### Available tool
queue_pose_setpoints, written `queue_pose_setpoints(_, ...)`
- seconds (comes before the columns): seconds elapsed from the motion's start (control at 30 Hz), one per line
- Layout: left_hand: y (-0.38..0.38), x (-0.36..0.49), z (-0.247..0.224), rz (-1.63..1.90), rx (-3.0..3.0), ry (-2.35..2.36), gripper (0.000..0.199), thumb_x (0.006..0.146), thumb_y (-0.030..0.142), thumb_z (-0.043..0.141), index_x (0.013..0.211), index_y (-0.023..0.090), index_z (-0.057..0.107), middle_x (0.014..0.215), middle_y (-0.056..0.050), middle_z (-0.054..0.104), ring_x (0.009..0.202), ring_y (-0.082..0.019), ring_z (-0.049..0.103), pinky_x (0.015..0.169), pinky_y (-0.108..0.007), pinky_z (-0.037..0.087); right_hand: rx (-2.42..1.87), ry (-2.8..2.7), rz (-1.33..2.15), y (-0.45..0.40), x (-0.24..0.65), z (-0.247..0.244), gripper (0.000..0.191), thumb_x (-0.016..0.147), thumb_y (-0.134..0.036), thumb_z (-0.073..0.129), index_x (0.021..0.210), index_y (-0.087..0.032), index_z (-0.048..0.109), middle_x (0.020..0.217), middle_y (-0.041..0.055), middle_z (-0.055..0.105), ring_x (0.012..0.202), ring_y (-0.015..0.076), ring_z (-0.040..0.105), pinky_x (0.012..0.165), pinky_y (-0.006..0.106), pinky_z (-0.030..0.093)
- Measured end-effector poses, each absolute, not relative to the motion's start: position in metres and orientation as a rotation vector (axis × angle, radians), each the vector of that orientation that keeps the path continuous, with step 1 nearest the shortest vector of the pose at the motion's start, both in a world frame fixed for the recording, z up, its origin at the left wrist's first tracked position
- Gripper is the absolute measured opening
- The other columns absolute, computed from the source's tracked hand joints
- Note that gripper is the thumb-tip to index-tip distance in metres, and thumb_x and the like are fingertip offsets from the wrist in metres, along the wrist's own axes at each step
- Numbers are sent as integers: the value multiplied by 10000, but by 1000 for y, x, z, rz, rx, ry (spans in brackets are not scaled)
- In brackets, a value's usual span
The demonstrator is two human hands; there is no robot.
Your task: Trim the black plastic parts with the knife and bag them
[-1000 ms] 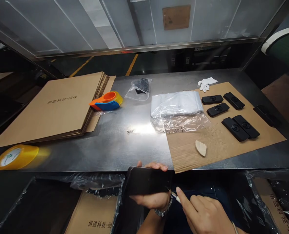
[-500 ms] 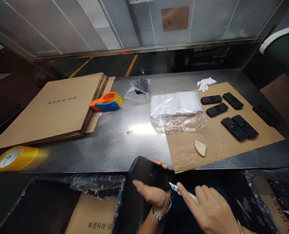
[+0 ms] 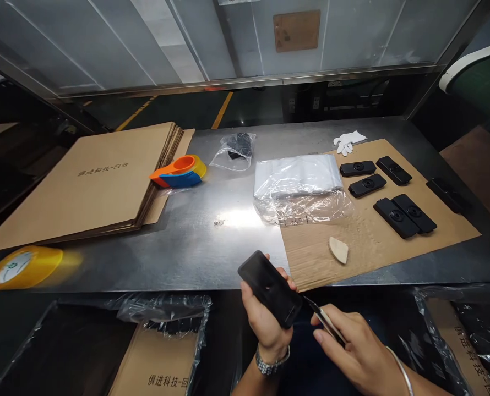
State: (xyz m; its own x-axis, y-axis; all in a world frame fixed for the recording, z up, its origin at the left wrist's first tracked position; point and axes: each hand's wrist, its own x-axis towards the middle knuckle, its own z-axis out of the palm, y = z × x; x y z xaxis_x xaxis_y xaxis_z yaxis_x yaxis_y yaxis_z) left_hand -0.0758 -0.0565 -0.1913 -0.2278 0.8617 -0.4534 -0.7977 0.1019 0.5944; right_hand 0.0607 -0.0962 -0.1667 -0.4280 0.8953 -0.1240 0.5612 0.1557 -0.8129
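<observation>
A black rectangular part (image 3: 270, 289) lies tilted in my left hand (image 3: 265, 324), whose fingers wrap round its edges just past the table's front edge. My right hand (image 3: 352, 344) grips a pale-handled knife (image 3: 325, 322), its tip beside the lower right end of the part. Several similar black parts with round centres (image 3: 397, 217) rest on a cardboard sheet (image 3: 369, 247) at the right. On the same sheet, nearer me, is a small beige wedge-shaped piece (image 3: 338, 250).
Clear plastic bags (image 3: 298, 176) lie mid-table, a white glove (image 3: 349, 142) behind. Flat cardboard (image 3: 83, 181), an orange and blue tape dispenser (image 3: 179, 171) and a yellow tape roll (image 3: 24, 268) are at left. Plastic-lined boxes (image 3: 206, 330) stand below the front edge.
The black part has turned, its far end now pointing up and left, and shifted right with my left hand. My right hand and the knife have moved slightly right, and the knife is rotated.
</observation>
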Motion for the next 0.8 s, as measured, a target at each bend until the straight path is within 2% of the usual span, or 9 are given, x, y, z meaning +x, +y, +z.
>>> queue_pose_setpoints(0.13,-60,-69,-195,1455,12,917,446,818,523,354,1071,211,547,667,-26,579,526,-145,551,483,-242,448,-1196,-2013,1041,-94,43,-180,157,878,-211,426,816,-180,567,630,-14,575,540,101,512,512,209,387)
queue_pose_setpoints(0.23,-59,-65,-196,1403,-85,933,442,809,519,387,1069,201,549,665,-26,580,514,-144,559,459,-235,450,-1098,-2095,641,-94,32,-191,227,886,-167,376,794,-145,582,575,10,570,506,119,508,486,247,370)
queue_pose_setpoints(0.33,-57,-63,-198,1345,-169,945,409,815,501,394,1012,186,566,642,-23,577,487,-137,555,442,-230,453,-976,-2169,166,-97,28,-201,187,853,-107,392,885,-84,575,522,20,557,458,140,491,443,278,322)
queue_pose_setpoints(0.4,-56,-64,-200,1331,-183,942,396,818,486,403,987,171,575,636,-23,577,481,-132,554,432,-222,451,-884,-2181,31,-100,30,-205,162,834,-78,409,884,-73,563,486,8,533,436,138,476,428,276,293)
queue_pose_setpoints(0.47,-55,-66,-202,1342,-168,936,389,815,476,416,993,169,577,640,-24,583,488,-134,561,427,-218,449,-864,-2178,125,-102,34,-206,158,850,-99,400,823,-102,556,478,1,517,433,128,460,429,268,291)
queue_pose_setpoints(0.67,-55,-69,-200,1325,-70,908,415,822,496,390,915,155,607,634,-38,602,489,-135,559,441,-220,447,-1187,-1968,760,-97,57,-198,335,930,-278,331,635,-182,457,523,-27,437,467,95,413,465,233,321)
queue_pose_setpoints(0.73,-55,-69,-199,1307,-48,900,428,821,511,384,890,154,610,643,-42,608,495,-138,559,465,-237,458,-1277,-1906,934,-95,67,-193,363,942,-320,279,650,-188,450,543,-31,419,477,94,417,467,225,328)
queue_pose_setpoints(0.8,-55,-70,-198,1286,-32,888,438,821,523,379,925,162,604,651,-41,608,502,-142,559,480,-249,462,-1345,-1919,1050,-95,76,-186,351,950,-296,231,738,-186,488,603,-16,472,531,103,467,516,226,370)
